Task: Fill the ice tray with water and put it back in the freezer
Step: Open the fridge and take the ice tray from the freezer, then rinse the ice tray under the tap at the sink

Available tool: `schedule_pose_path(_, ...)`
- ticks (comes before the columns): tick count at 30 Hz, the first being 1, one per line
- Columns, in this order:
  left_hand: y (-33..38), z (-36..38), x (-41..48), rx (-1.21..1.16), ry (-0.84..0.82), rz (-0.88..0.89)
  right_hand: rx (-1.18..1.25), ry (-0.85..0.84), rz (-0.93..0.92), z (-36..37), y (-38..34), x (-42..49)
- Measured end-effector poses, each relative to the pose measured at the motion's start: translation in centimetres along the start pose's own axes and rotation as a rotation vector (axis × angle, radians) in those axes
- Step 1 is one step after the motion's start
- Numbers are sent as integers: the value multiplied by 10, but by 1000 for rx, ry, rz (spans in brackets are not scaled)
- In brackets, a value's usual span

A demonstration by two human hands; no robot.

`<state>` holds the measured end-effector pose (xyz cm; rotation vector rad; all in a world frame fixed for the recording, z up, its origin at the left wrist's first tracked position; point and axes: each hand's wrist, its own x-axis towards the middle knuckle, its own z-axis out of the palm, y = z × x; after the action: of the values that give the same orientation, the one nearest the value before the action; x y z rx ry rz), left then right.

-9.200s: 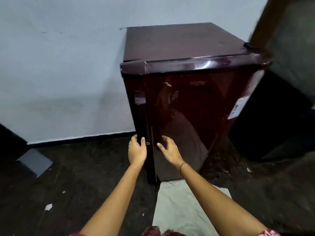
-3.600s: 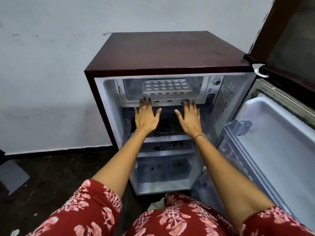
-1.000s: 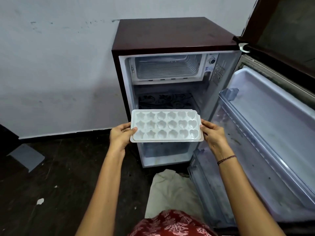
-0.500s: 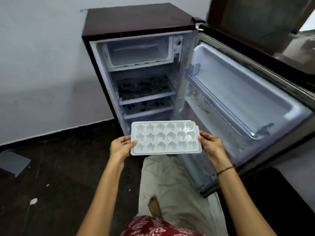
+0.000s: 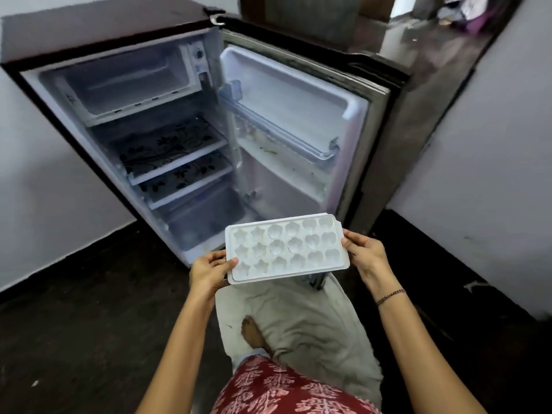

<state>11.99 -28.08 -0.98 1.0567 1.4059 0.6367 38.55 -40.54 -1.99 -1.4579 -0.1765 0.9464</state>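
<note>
A white ice tray (image 5: 286, 249) with star, flower and heart moulds is held level in front of me, its cells dry. My left hand (image 5: 209, 270) grips its left end, thumb on the rim. My right hand (image 5: 363, 253) grips its right end. Behind it stands the small maroon fridge (image 5: 98, 28) with its door (image 5: 298, 115) swung wide to the right. The freezer compartment (image 5: 125, 82) at the top of the fridge holds nothing.
Two patterned shelves (image 5: 170, 150) and a bottom drawer sit inside the fridge. A pale cloth (image 5: 301, 324) lies on the dark floor under my bare foot (image 5: 254, 331). White walls stand left and right; a doorway (image 5: 442, 28) opens at the upper right.
The fridge was opened and the tray taken out of the freezer compartment. In the last second I have stepped back and turned right, the tray staying in both hands.
</note>
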Motion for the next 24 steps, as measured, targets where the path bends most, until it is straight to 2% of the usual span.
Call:
schedule_pose_path(9,4,84,-33,148,-309,21,113,325,-67,-103,-1,-67)
schedule_pose_path(11,7,93,-36,160,-322,30,132,362,-51,-111,2,-73)
schedule_pose_path(24,26,252,-33,380,-736,134,327,826,-117,-198,-8,-107)
